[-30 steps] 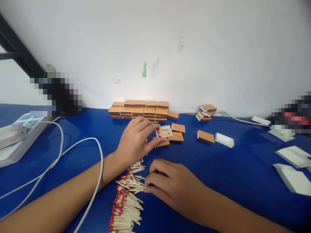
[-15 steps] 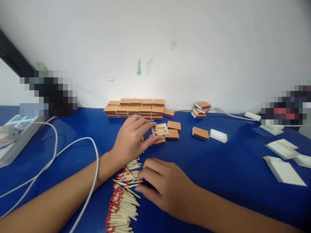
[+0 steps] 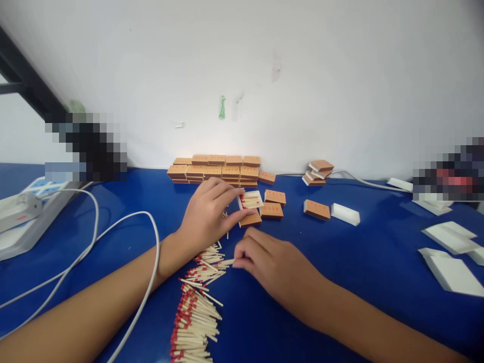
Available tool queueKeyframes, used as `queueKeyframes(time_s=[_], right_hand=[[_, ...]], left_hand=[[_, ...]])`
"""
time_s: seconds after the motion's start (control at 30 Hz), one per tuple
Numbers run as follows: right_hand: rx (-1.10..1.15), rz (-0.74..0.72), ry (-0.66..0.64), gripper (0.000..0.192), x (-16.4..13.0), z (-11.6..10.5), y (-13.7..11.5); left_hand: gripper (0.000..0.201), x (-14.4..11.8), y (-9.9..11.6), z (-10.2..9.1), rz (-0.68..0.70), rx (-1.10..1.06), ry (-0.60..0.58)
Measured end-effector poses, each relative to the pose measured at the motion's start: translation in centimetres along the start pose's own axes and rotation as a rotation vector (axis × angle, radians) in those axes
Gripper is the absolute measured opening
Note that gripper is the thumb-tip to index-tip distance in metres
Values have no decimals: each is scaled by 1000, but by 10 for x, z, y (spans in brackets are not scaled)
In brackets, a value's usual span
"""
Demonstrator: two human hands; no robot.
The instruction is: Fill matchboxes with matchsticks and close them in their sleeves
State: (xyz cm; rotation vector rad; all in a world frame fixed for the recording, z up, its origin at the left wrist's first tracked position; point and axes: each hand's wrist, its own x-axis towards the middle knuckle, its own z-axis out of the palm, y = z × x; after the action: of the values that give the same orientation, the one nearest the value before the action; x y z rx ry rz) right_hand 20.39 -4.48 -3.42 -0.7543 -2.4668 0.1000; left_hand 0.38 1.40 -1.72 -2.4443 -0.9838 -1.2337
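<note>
We hold our left hand (image 3: 207, 210) forward, in a wide grip, our right hand (image 3: 273, 256) nearer, curled, pinching.

Logged by me, remotely: upper limbs, human, one pair, bare as far as I can see. Item: left hand (image 3: 207, 209), smooth broad back, slim fingers (image 3: 229, 193), slender tapering thumb (image 3: 238, 218). Item: left forearm (image 3: 109, 300), unsleeved, narrow at the wrist (image 3: 171, 253), widening evenly. Item: right hand (image 3: 274, 262), rounded back, softly marked knuckles (image 3: 286, 245). Item: right forearm (image 3: 363, 315), unsleeved, smooth in outline, cut off at my view's lower edge.
</note>
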Motion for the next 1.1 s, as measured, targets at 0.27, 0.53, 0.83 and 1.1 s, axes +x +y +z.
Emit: queueKeyframes(time_s=[0.27,0.53,0.83,1.1], right_hand=[[-278,40,206,20,13,-38,46],[-304,83,230,19,11,-40,59],[-111,14,276,7,11,-39,43],[340,219,-33,16,-1,-1,-17]], left_hand=[[36,1,-4,-2,0,-1,-28],[41,2,8,-1,67,-131,-52],[39,0,3,1,-53,-121,-26],[37,-1,4,3,-93,-59,22]])
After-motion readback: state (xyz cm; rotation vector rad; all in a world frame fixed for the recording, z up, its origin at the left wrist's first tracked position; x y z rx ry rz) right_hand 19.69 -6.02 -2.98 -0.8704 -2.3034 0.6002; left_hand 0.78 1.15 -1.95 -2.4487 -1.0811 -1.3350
